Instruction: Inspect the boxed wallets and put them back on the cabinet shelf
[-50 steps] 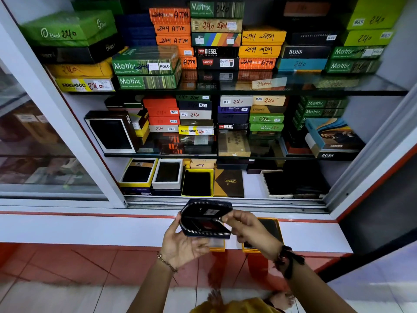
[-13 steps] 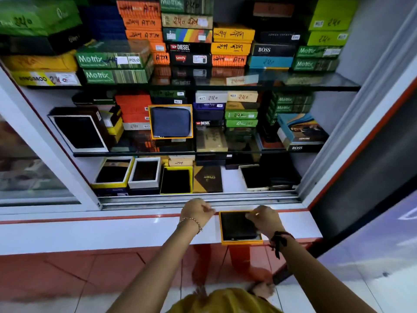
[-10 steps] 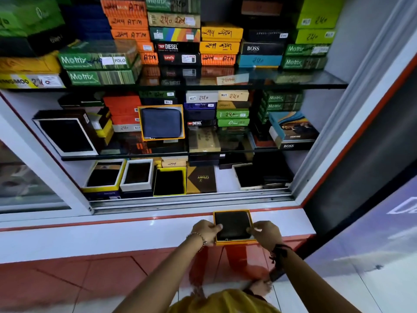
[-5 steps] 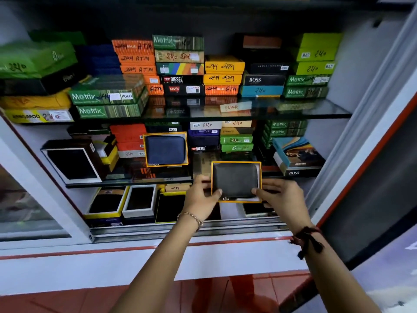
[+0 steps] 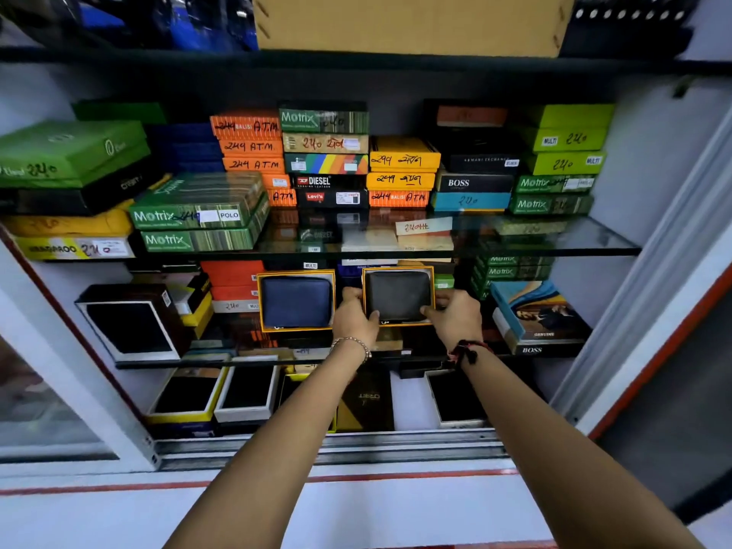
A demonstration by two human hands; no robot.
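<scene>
Both my hands hold an orange-rimmed box with a black wallet (image 5: 398,295) upright on the middle glass shelf (image 5: 253,360). My left hand (image 5: 353,315) grips its lower left corner. On the lower right corner sits my right hand (image 5: 455,315). Just to its left stands a matching orange-rimmed box with a blue wallet (image 5: 297,301), leaning upright against the stacked boxes behind.
The upper glass shelf (image 5: 594,239) carries stacks of coloured wallet boxes. A tilted open black box (image 5: 130,324) stands at the shelf's left, a BOSS box (image 5: 538,317) at its right. Open boxed wallets (image 5: 245,394) lie on the bottom shelf. A sliding glass door (image 5: 47,390) is at left.
Both hands lifted the black boxed wallet from the white ledge up to the middle shelf, beside the blue one. The camera rose and moved closer to the cabinet.
</scene>
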